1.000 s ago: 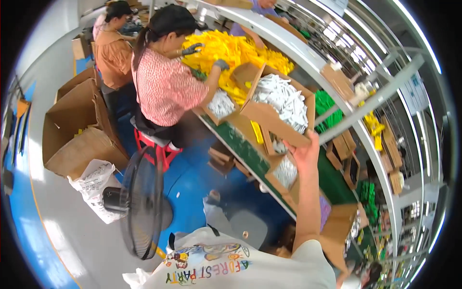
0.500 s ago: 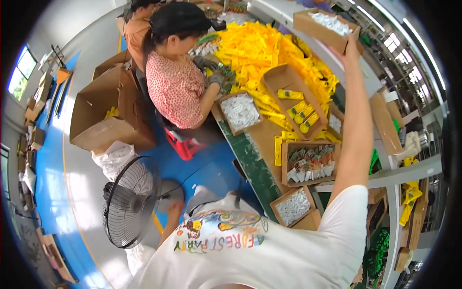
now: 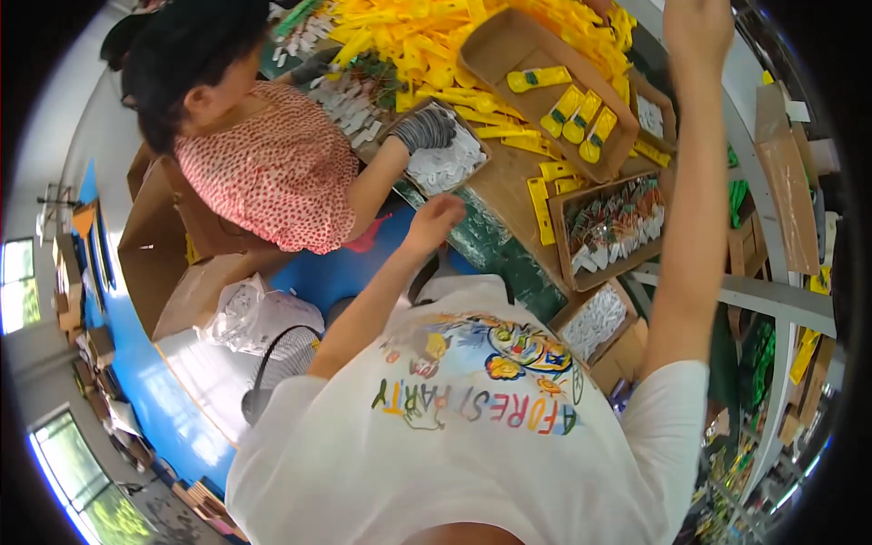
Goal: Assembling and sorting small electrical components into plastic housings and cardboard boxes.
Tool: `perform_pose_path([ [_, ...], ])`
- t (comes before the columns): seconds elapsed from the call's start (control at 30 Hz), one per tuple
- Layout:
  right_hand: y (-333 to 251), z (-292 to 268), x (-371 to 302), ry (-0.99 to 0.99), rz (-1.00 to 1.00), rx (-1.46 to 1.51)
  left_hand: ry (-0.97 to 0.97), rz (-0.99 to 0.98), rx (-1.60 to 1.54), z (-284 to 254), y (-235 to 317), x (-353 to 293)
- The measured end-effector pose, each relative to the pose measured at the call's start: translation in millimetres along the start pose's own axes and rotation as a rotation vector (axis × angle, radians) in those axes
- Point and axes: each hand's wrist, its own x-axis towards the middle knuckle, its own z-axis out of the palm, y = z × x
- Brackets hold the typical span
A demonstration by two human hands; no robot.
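My left hand (image 3: 439, 221) hovers by the near edge of the green table (image 3: 509, 243), fingers loosely curled, with nothing visible in them. It is nearest a small cardboard box of white plastic pieces (image 3: 481, 169). My right arm stretches far forward. My right hand (image 3: 699, 32) meets the top edge of the picture, so its fingers and anything they touch are hidden. Left of that arm lies a long cardboard tray (image 3: 495, 56) with several yellow packs (image 3: 538, 79). Nearer stands a box of white-ended pieces with green and orange parts (image 3: 618, 227).
A co-worker in a red-patterned top (image 3: 263, 173) reaches a gloved hand (image 3: 425, 130) into the white pieces. A heap of yellow packaging (image 3: 409, 36) covers the far table. Another box of white pieces (image 3: 595, 320) sits near me. A metal rail (image 3: 754, 300) runs at right.
My left hand has risen from beside the fan to the table edge. My view has turned; the box at my right hand is out of sight. The co-worker's glove has moved into the white pieces.
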Motion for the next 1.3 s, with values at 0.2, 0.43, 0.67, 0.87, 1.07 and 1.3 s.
perform_pose_path([
  [0.2, -38.0, -16.4, -271.2, -0.440, 0.421, 0.120, 0.069, 0.634, 0.929, -8.8, 12.3, 73.5],
  [0.43, -31.3, -88.8, -433.9, 0.482, 2.190, 1.178, 0.072, 0.629, 1.308, -29.4, 10.6, 114.9],
  [0.67, 19.0, -124.8, -476.1, 0.801, 2.108, 1.003, 0.027, 0.590, 1.504, -14.7, 17.0, 129.2],
  [0.87, 35.3, -177.8, -438.8, -0.346, 2.045, -0.181, -0.168, 0.284, 0.351, 75.2, 36.1, 122.3],
  [1.07, 120.4, -196.3, -460.9, -0.370, 1.274, -0.704, -0.089, -0.365, -0.413, 161.6, 35.7, 182.1],
  [1.3, 136.0, -188.0, -425.6, -0.755, 1.484, -0.720, -0.049, -0.039, -0.227, 182.3, 82.2, 237.5],
])
